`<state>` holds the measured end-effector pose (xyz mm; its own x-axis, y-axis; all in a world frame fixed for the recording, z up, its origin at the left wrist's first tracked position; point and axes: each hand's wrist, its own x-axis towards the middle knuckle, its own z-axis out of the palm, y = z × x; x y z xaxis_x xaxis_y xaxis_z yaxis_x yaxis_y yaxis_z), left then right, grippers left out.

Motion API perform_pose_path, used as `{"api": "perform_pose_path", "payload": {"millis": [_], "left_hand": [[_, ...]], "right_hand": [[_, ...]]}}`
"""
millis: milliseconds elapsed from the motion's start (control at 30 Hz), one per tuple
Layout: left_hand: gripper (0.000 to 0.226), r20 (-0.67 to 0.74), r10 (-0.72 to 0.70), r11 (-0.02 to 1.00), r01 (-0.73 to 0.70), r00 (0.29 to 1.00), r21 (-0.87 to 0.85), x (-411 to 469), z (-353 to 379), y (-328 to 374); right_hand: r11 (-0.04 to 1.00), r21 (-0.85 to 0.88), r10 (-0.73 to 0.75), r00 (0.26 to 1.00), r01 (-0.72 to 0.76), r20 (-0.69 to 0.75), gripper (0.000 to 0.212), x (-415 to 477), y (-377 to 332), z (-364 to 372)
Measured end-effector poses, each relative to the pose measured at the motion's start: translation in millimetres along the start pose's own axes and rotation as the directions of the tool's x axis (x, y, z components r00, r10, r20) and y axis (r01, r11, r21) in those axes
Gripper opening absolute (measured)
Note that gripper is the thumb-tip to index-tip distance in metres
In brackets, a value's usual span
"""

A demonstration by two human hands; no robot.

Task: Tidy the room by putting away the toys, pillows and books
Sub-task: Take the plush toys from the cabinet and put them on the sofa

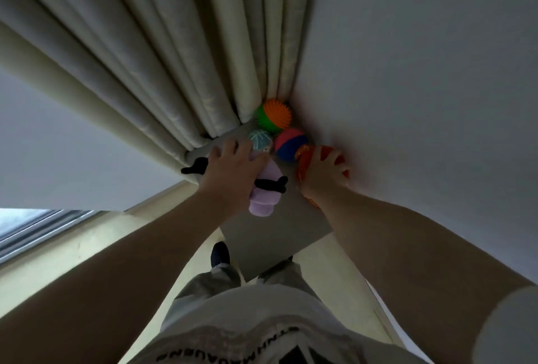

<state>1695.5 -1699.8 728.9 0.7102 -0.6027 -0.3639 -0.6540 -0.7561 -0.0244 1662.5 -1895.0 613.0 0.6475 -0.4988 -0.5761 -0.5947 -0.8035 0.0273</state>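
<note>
- The fingers of the left hand curl down over the purple plush toy and hold it against the grey tabletop. The toy's black limbs stick out on both sides of the hand.
- The right hand grips an orange ball, with its fingers wrapped over the top, just beside the wall.
- Three more toys sit packed in the corner beyond the hands: a pale teal ball touching the plush, a pink-and-blue spiky ball next to the orange ball, and an orange-and-green spiky ball furthest back against the curtain.
- Risk: the balls are round and crowded together, so a nudge from either hand as it lets go could set one rolling towards the open front edge and off onto the floor.
- Risk: the plush lies long and floppy with its lower end towards that edge, and if left there it may slump over.
- Risk: a ball pushed into the curtain folds could disappear behind them.
- The tabletop is plain and flat, wedged between the hanging curtain and the white wall.
- A window shows low on the left, above a pale yellow floor.
</note>
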Motion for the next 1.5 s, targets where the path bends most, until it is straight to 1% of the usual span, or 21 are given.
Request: {"api": "perform_pose_path", "payload": {"millis": [67,200,267,400,500,600,700,767,867,933,1033,1133,1200,1267,1333,1433,1500], "left_hand": [[0.078,-0.017,-0.063,0.997,0.063,0.998,-0.043,-7.6,-5.7,-2.1],[0.078,-0.013,-0.163,0.977,0.160,0.987,-0.142,-23.7,-12.1,-6.9],[0.078,-0.005,-0.196,0.963,0.191,0.981,-0.191,-31.6,-14.4,-9.5],[0.079,0.008,-0.257,0.937,0.252,0.966,-0.242,-40.3,-19.5,-12.4],[0.078,-0.028,-0.311,0.920,0.293,0.950,-0.262,-49.5,-23.1,-16.7],[0.079,-0.037,-0.343,0.904,0.318,0.939,-0.286,-56.3,-34.8,-19.3],[0.070,-0.090,-0.341,0.907,0.303,0.936,-0.293,-60.2,-56.2,-21.9],[0.066,-0.120,-0.334,0.911,0.287,0.935,-0.297,-67.3,-69.8,-24.5],[0.063,-0.184,-0.336,0.917,0.276,0.924,-0.289,-84.3,-92.9,-31.3],[0.061,-0.251,-0.342,0.921,0.270,0.906,-0.279,-97.9,-109.4,-37.3],[0.057,-0.364,-0.357,0.921,0.261,0.860,-0.288,-121.7,-135.4,-44.8],[0.050,-0.454,-0.390,0.906,0.246,0.801,-0.345,-146.7,-160.4,-47.6],[0.053,-0.506,-0.406,0.897,0.227,0.761,-0.379,-164.9,-176.2,-49.2],[0.059,-0.540,-0.412,0.893,0.208,0.734,-0.398,-183.1,-188.4,-49.7],[0.064,-0.588,-0.408,0.899,0.196,0.699,-0.391,-201.6,-197.8,-50.1],[0.064,-0.654,-0.408,0.904,0.185,0.637,-0.385,-229.4,-207.7,-47.6],[0.064,-0.679,-0.416,0.901,0.172,0.605,-0.399,-240.0,-211.1,-45.6]], "right_hand": [[0.999,-0.029,-0.019,1.000,0.019,0.005,0.112,5.1,-1.3,7.8],[0.993,-0.092,-0.080,0.996,0.077,-0.029,0.094,7.3,-3.9,20.9],[0.985,-0.133,-0.111,0.993,0.106,-0.028,0.095,7.1,-7.4,22.4],[0.977,-0.147,-0.167,0.985,0.158,-0.052,0.089,3.7,-18.1,8.8],[0.967,-0.158,-0.210,0.975,0.198,-0.069,0.082,-11.1,-24.7,-6.7],[0.974,-0.109,-0.211,0.971,0.200,-0.109,0.079,-33.1,-22.1,-31.6],[0.977,-0.011,-0.211,0.951,0.214,-0.226,0.069,-57.8,-16.2,-64.2],[0.969,0.021,-0.232,0.933,0.247,-0.276,0.064,-75.8,-15.3,-83.2],[0.959,0.056,-0.242,0.909,0.276,-0.340,0.070,-108.6,-17.3,-118.2],[0.950,0.074,-0.248,0.880,0.302,-0.404,0.071,-135.3,-18.4,-144.4],[0.935,0.056,-0.270,0.805,0.350,-0.529,0.073,-185.6,-19.3,-182.6],[0.929,0.058,-0.244,0.725,0.364,-0.644,0.075,-239.7,-20.0,-213.4],[0.921,0.052,-0.237,0.661,0.386,-0.712,0.077,-276.7,-17.2,-230.0],[0.909,0.057,-0.228,0.607,0.412,-0.761,0.078,-310.8,-11.9,-240.3],[0.906,0.059,-0.211,0.569,0.419,-0.795,0.078,-341.3,-6.6,-244.8],[0.913,0.033,-0.195,0.507,0.406,-0.840,0.079,-378.1,-1.5,-240.8],[0.915,0.034,-0.188,0.500,0.401,-0.845,0.080,-389.7,1.2,-236.8]]}}
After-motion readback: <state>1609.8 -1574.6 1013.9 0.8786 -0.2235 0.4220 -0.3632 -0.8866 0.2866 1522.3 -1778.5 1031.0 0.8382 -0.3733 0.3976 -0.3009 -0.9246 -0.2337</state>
